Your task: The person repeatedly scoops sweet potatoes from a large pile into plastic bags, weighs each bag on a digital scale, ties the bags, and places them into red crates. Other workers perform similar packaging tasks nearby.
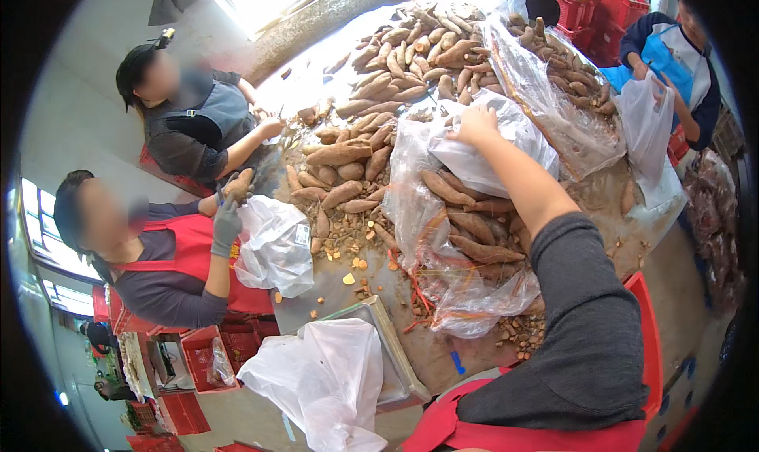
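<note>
My right hand (476,126) reaches far over the table, its fingers curled down on a white plastic bag (519,140). Under and in front of that bag lies a torn clear plastic sack (415,185) with several sweet potatoes (474,223) in its opening. A large heap of sweet potatoes (397,72) spreads beyond my hand. My left hand is out of view. Near my body, another white plastic bag (332,369) drapes over a metal-rimmed tray (394,357). A small blue object (457,362) rests by the table's near edge.
On the left, a gloved co-worker (228,226) holds a sweet potato beside a white bag (276,244); another person (195,117) works behind. At right, a person (676,78) holds a plastic bag (646,126). Trimmings (350,277) litter the table. Red crates (643,333) stand around.
</note>
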The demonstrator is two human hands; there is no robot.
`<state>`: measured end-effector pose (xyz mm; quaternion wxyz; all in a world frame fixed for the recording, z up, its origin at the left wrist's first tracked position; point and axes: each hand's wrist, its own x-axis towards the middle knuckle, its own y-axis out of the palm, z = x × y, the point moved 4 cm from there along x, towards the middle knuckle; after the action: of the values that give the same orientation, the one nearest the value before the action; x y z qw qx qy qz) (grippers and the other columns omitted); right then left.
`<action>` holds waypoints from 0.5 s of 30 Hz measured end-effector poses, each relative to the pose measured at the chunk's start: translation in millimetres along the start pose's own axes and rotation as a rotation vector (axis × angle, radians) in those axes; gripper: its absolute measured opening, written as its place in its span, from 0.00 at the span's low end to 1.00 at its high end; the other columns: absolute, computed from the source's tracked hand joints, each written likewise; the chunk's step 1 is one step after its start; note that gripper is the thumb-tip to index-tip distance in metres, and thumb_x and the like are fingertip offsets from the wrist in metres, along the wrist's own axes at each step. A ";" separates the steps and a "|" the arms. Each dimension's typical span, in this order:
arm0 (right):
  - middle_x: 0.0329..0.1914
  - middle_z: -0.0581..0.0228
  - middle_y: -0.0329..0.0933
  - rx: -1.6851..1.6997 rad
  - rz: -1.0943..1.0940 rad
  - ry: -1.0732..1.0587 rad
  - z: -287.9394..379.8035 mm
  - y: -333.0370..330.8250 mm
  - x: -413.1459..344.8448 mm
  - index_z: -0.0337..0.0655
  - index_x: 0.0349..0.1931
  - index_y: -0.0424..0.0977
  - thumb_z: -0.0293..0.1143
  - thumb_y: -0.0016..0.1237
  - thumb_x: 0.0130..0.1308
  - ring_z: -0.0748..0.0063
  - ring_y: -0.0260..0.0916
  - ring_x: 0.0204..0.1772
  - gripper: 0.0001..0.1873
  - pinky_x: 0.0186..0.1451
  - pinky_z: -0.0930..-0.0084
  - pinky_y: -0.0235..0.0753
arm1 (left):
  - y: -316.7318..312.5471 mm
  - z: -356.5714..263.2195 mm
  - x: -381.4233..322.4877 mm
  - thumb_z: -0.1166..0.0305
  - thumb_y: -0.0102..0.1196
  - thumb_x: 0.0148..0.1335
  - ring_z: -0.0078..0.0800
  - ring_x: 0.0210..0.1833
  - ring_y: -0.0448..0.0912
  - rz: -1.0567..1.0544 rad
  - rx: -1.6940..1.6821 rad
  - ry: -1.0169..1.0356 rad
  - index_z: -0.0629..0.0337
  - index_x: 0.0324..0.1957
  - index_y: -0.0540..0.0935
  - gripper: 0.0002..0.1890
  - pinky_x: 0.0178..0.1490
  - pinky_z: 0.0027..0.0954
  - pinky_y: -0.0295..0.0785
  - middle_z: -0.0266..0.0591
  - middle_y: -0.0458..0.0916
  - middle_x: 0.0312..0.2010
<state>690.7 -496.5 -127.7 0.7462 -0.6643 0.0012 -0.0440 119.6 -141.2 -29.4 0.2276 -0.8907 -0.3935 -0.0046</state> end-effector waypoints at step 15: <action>0.31 0.65 0.77 1.857 0.533 0.424 27.4 34.1 62.5 0.37 0.52 0.68 0.42 0.64 0.59 0.81 0.74 0.27 0.27 0.18 0.91 0.66 | 17.3 -29.7 33.5 0.42 0.44 0.63 0.46 0.54 0.74 0.039 0.024 0.122 0.71 0.59 0.66 0.38 0.56 0.45 0.70 0.54 0.72 0.54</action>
<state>756.8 -469.6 -154.7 0.9409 0.2281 0.2493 0.0238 160.0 -140.1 -3.4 0.2621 -0.8934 -0.3615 -0.0498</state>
